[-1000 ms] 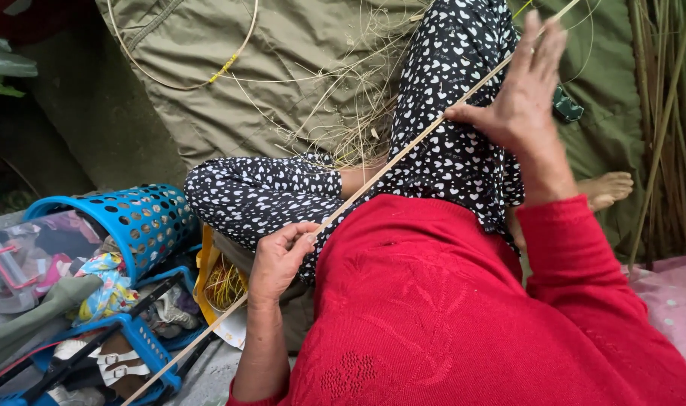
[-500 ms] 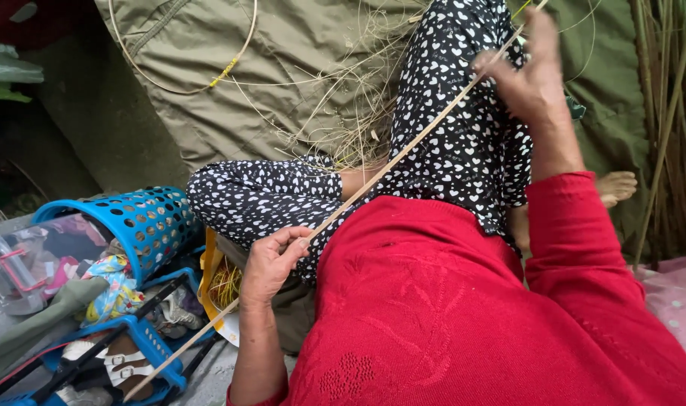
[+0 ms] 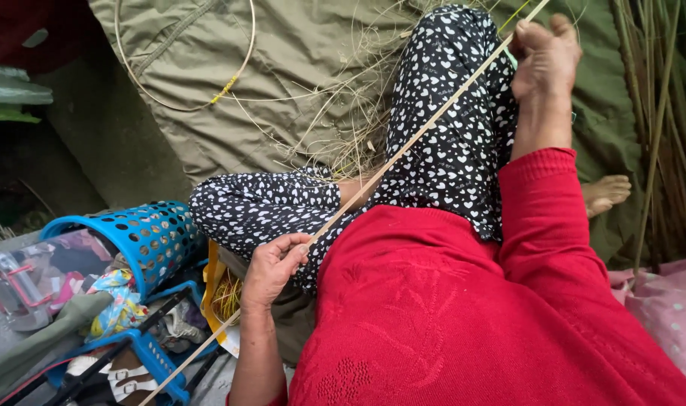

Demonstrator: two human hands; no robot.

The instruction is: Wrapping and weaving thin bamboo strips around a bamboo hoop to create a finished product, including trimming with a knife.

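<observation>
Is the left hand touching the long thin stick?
Touching. The head view shows the left hand with its fingers pinched around the long thin stick, no gap.

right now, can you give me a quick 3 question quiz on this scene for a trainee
1. True or false: the left hand and the right hand both grip the same long thin cane strip.
2. Which thing lies on its side at the left? A) a blue perforated basket B) a metal bucket C) a glass jar
3. Fill the gap: a thin hoop bound at one spot with yellow lies on the olive ______.

Key
1. True: the strip runs slantwise across the lap from one hand to the other.
2. A, the blue perforated basket, with cloth and oddments spilling from its mouth.
3. Cloth: the hoop rests on the olive cloth among loose fibres.
</observation>
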